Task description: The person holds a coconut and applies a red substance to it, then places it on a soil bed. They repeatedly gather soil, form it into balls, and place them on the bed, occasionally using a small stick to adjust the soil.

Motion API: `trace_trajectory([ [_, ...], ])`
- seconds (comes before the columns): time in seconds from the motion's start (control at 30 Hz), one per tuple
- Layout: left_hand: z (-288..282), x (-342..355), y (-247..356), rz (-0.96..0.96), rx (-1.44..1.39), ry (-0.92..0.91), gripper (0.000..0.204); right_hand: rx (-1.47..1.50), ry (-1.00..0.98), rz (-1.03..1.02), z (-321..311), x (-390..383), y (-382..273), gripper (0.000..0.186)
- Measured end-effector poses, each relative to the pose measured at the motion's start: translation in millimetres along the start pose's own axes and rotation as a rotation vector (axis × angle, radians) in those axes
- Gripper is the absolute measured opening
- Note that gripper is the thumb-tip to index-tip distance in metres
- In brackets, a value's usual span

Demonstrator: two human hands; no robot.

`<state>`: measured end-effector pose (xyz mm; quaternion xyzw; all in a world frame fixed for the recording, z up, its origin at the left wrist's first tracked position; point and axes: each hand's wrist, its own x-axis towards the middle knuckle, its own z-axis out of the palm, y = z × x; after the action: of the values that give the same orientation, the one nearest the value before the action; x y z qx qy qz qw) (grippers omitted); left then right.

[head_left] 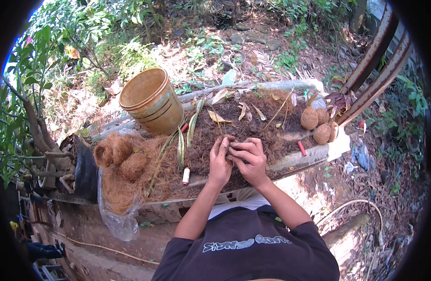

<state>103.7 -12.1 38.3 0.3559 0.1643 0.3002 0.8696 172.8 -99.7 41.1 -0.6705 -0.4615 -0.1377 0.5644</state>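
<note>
My left hand (220,161) and my right hand (250,161) meet over the soil near the table's front edge. The fingers of both are curled in and pressed around a small clump of dark soil (230,138), mostly hidden by them. Dark, loose soil (201,157) is spread beneath and beyond the hands. A white thread spool (186,176) with a reddish end stands left of my left hand, beside long variegated leaves (180,149). To the right of my right hand lies a red cylinder (302,149).
A brown-yellow bucket (160,112) stands at the back left. Coconut fibre (124,182) is heaped by a clear plastic bag (121,224). Several fibre-wrapped balls (309,118) sit at the right end, near rusty metal bars (377,77). A hose (360,201) lies on the ground.
</note>
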Motion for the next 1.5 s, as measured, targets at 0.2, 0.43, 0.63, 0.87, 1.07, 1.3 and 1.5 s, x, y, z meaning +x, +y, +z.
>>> trace_trajectory([
  [0.2,-9,6,1,-0.016,0.030,0.008,0.015,-0.007,-0.069,-0.040,-1,2,7,0.019],
  [0.43,-3,9,2,-0.059,-0.068,-0.004,0.017,0.017,-0.011,0.154,-9,18,-15,0.029],
  [0.63,-3,13,-11,0.019,-0.025,0.016,0.023,0.176,-0.026,0.118,1,2,2,0.023],
  [0.87,-10,21,-15,0.020,-0.020,0.049,0.017,0.224,-0.007,0.196,13,-5,2,0.018],
  [1.07,-6,9,9,-0.002,0.085,0.024,0.013,0.164,-0.096,0.251,-19,19,-1,0.024],
  [1.3,-24,8,25,-0.006,0.302,-0.013,0.023,0.006,-0.190,0.551,-61,19,31,0.020],
  [1.5,-20,9,14,-0.010,0.383,0.017,0.023,-0.386,-0.492,0.311,-36,-18,14,0.027],
])
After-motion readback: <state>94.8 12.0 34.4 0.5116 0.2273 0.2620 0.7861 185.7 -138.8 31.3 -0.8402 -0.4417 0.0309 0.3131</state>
